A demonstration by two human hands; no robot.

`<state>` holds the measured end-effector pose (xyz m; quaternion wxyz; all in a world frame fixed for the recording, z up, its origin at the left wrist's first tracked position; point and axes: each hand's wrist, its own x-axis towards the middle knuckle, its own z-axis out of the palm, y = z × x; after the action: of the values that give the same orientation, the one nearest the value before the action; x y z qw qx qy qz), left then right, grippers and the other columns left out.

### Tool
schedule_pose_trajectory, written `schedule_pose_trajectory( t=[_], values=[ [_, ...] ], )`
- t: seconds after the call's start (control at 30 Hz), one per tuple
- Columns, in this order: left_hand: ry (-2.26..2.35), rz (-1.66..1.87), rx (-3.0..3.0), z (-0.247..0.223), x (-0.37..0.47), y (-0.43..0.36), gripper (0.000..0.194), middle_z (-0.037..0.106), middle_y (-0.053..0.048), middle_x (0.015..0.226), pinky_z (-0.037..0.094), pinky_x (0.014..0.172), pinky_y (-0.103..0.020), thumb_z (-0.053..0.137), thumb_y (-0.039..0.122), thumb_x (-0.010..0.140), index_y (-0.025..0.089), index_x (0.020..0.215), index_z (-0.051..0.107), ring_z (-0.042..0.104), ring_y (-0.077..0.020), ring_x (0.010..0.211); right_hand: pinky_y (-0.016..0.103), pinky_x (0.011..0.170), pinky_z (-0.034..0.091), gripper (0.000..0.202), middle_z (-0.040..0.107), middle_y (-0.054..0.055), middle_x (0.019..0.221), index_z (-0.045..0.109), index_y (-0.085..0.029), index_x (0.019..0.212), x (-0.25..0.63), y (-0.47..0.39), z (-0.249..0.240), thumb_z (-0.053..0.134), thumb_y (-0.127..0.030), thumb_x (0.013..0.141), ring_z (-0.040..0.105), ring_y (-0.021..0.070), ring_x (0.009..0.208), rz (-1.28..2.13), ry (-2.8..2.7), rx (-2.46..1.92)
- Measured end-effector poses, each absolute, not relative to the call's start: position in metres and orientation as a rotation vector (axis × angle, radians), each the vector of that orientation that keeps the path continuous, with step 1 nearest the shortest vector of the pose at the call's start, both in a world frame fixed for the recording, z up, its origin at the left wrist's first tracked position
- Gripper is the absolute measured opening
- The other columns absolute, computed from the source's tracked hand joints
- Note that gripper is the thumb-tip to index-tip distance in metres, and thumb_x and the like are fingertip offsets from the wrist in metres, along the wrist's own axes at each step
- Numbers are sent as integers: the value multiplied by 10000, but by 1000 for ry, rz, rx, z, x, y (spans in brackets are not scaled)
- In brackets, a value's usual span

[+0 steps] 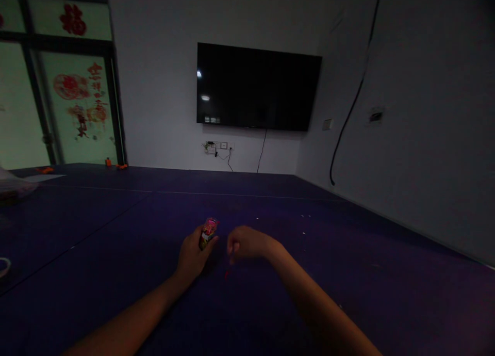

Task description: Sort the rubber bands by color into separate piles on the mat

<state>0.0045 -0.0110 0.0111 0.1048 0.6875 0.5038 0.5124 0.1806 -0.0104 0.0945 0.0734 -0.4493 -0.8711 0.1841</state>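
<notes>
My left hand [192, 254] is closed around a small, brightly coloured packet [209, 231], pink at the top with yellow-green lower down. The packet stands tilted, its upper end showing above my fingers. Just to the right, my right hand [247, 242] is bent downward with its fingers curled together, slightly blurred. Whatever they pinch, if anything, cannot be made out. Below those fingertips is a tiny red scrap [227, 274]; whether it hangs from them, falls or lies on the dark blue surface [247, 314] is unclear.
Small white bits [303, 233] lie on the surface to the right. At the far left are a clear plastic bag [15, 183], orange objects [121, 166] and a white ring-shaped thing [4, 267]. A television [257, 87] hangs on the wall, and a black cable [352, 106] runs down at right.
</notes>
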Motion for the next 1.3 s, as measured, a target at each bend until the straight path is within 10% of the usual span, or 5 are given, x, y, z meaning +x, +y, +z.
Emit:
schedule_pose_trajectory(
  t=[0.13, 0.87, 1.03, 1.3],
  values=[
    [1456, 1528, 1997, 15, 5, -15, 443, 697, -69, 900, 495, 719, -343, 508, 538, 806, 182, 1061, 574, 656, -227, 779, 188, 437, 324, 177, 522, -84, 416, 653, -190, 534, 174, -10, 72, 788, -85, 487, 461, 75, 374, 905, -2803, -1376],
    [1451, 1512, 2040, 18, 5, -17, 437, 703, -78, 857, 502, 677, -339, 511, 536, 804, 172, 1034, 588, 663, -237, 742, 183, 493, 336, 147, 608, -37, 565, 650, -193, 587, 167, -2, 53, 631, -72, 670, 545, 100, 530, 604, -2825, -1324],
    [1421, 1520, 2065, 16, 5, -17, 439, 699, -83, 871, 496, 664, -328, 506, 532, 813, 173, 1056, 579, 661, -232, 748, 210, 558, 345, 162, 673, 20, 762, 666, -204, 783, 170, 1, 65, 541, -103, 759, 591, 128, 653, 233, -2310, -1370],
    [1464, 1483, 2163, 12, 6, -13, 384, 697, -85, 876, 487, 675, -328, 500, 481, 834, 177, 1053, 586, 660, -238, 779, 181, 452, 283, 73, 526, -47, 533, 570, -167, 786, 164, 6, 78, 509, -146, 821, 457, 84, 460, 650, -1903, -1060]
  ],
)
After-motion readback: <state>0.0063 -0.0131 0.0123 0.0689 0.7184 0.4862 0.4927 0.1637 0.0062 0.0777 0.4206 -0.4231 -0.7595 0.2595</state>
